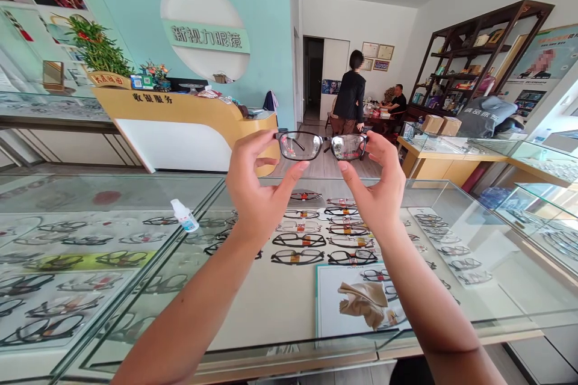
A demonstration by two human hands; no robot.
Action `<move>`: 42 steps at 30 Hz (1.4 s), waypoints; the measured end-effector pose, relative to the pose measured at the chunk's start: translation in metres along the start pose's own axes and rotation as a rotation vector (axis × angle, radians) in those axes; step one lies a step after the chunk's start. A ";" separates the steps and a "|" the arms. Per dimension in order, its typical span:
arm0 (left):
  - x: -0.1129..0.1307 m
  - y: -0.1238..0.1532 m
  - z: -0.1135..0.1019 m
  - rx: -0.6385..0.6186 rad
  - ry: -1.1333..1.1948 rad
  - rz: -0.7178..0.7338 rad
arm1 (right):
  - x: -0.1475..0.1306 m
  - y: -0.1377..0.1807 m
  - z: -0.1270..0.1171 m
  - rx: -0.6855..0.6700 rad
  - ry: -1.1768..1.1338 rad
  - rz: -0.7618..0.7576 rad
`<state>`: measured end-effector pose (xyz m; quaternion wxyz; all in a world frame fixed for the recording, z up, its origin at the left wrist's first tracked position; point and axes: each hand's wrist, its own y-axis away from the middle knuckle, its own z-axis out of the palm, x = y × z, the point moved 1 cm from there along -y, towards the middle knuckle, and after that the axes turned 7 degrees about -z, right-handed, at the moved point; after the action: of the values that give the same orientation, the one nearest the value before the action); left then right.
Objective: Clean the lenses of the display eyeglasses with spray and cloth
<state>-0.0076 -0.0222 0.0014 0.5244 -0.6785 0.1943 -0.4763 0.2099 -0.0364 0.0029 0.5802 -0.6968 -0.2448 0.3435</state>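
A pair of black-framed eyeglasses (323,139) is held up in front of me, above the glass display case. My left hand (262,180) grips the frame's left end, with its thumb below the lens. At the opposite end, my right hand (377,177) pinches the frame the same way. The lenses catch bright reflections. Below on the glass top lie a crumpled beige cloth (363,301) and, to the left, a small white spray bottle (184,215).
Rows of eyeglasses (298,240) sit in the glass display case (253,325) under my arms. A wooden-topped counter (171,114) stands behind on the left. Further back, a person in black (351,96) stands near a seated person (398,101). Boxes (433,124) rest on the right case.
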 end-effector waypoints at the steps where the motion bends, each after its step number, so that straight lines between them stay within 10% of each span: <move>1: -0.001 0.000 0.000 0.002 -0.001 0.012 | 0.000 0.000 0.000 -0.003 -0.002 -0.007; 42: -0.041 -0.007 0.017 -0.069 0.272 0.075 | -0.006 -0.001 -0.002 0.013 0.015 -0.097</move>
<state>-0.0141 0.0208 -0.0103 0.4869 -0.6175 0.3052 -0.5370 0.2074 -0.0416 0.0053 0.6026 -0.6829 -0.2715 0.3111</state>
